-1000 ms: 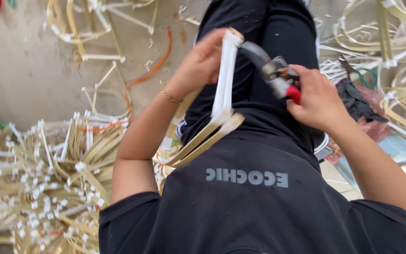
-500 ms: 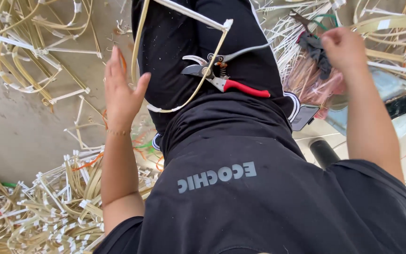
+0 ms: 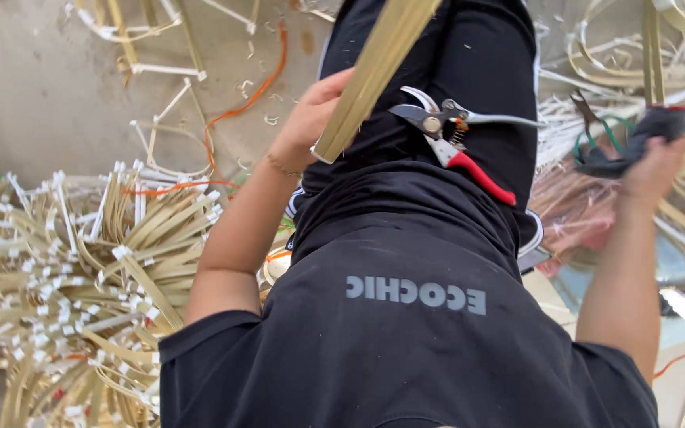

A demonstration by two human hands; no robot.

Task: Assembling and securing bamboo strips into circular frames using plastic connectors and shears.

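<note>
My left hand [image 3: 309, 120] grips a flat bundle of pale yellow strips [image 3: 376, 70] that slants up over my lap. Pruning shears [image 3: 452, 141] with a red handle lie on my black trousers, just right of the bundle, and neither hand touches them. Out at the right, my right hand [image 3: 661, 168] is closed on a dark cloth [image 3: 629, 144] above a heap of strips. My black shirt fills the lower middle of the view.
A large pile of cut yellow strips with white ends [image 3: 81, 269] lies on the floor at the left. Orange cord [image 3: 241, 101] and loose bent strips lie on the grey floor [image 3: 33, 87]. More coiled strips [image 3: 644, 55] and a pinkish bundle [image 3: 580, 210] crowd the right.
My left hand was empty and spread; now it holds the flat strip bundle. The shears stay on my lap. My right hand has lifted the dark cloth at the right.
</note>
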